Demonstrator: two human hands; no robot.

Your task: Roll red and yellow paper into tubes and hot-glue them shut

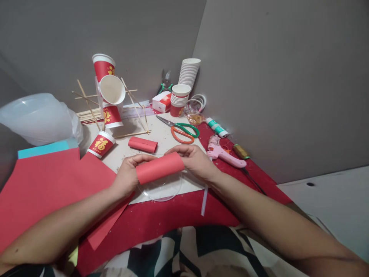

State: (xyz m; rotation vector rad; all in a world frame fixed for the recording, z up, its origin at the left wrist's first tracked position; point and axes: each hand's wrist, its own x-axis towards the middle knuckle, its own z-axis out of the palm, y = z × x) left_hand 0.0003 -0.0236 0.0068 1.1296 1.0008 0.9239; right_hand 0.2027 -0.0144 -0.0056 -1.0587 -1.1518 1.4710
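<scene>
Between my two hands is a sheet of red paper (160, 167) curved into a roll, held tilted with its right end higher. My left hand (128, 171) grips its left end, the fingers behind the paper. At the right end my right hand (197, 159) is closed on the paper, its fingertips partly hidden behind it. Under the roll lies a clear round plastic lid or disc (165, 194), partly covered. Just beyond my hands a smaller red paper roll (143, 144) rests on the white board (190, 184).
Scissors (175, 129) lie behind my right hand. A pink glue gun (226, 154) and thread spool (241, 151) are right. Red paper sheets (52, 184) spread left. Joined paper cups (111, 113), a stick frame (131, 134) and stacked cups (188, 75) stand at the back.
</scene>
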